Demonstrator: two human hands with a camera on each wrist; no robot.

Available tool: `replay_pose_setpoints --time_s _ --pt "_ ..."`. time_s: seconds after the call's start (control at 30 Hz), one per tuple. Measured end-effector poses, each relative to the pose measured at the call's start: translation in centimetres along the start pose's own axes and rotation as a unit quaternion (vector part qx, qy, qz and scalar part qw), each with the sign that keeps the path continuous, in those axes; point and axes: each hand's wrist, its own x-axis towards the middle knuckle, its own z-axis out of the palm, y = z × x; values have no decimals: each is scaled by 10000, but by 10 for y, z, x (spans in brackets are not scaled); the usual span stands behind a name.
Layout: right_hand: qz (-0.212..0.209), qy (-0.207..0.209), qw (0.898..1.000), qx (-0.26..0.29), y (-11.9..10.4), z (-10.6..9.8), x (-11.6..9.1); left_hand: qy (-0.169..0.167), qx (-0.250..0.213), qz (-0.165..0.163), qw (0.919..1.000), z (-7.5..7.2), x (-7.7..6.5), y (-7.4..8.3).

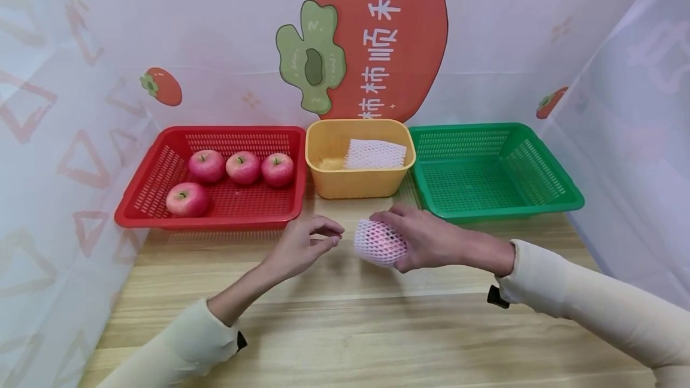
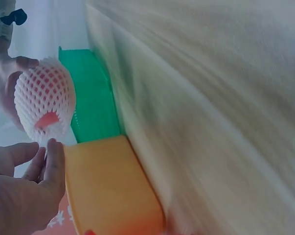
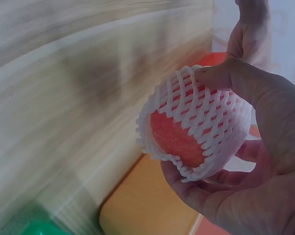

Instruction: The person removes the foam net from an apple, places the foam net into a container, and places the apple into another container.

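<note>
My right hand (image 1: 423,238) grips an apple (image 3: 174,139) wrapped in a white foam net sleeve (image 1: 380,243), held over the table in front of the yellow bin. Thumb and fingers curl round the net, and red skin shows through the mesh and at its open end in the right wrist view. Just left of the wrapped apple is my left hand (image 1: 302,244), its fingers loosely bent with nothing between them. In the left wrist view, the left fingertips (image 2: 52,147) come right up to the sleeve's lower end.
A red basket (image 1: 210,220) with several apples (image 1: 242,167) stands at the back left. The yellow bin (image 1: 358,187) in the back middle holds flat foam nets (image 1: 375,154). At the back right sits a green basket (image 1: 469,187). Printed cloth surrounds the wooden table (image 1: 345,334).
</note>
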Motion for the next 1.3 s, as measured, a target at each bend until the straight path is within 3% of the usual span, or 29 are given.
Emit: replay_pose_setpoints --time_s 0.3,0.77,0.93,1.3 --pt "-179 -35 9998 106 -2 11 2 -65 -847 -176 9962 28 6 -13" --pt "-346 114 9993 -91 2 31 1 -749 -1401 -502 9860 43 5 -17" --pt "-244 190 9995 -53 2 35 2 -723 -1316 -451 9876 48 5 -18" --pt "-374 773 9963 -35 5 50 4 -605 -575 -88 9965 56 7 -26"
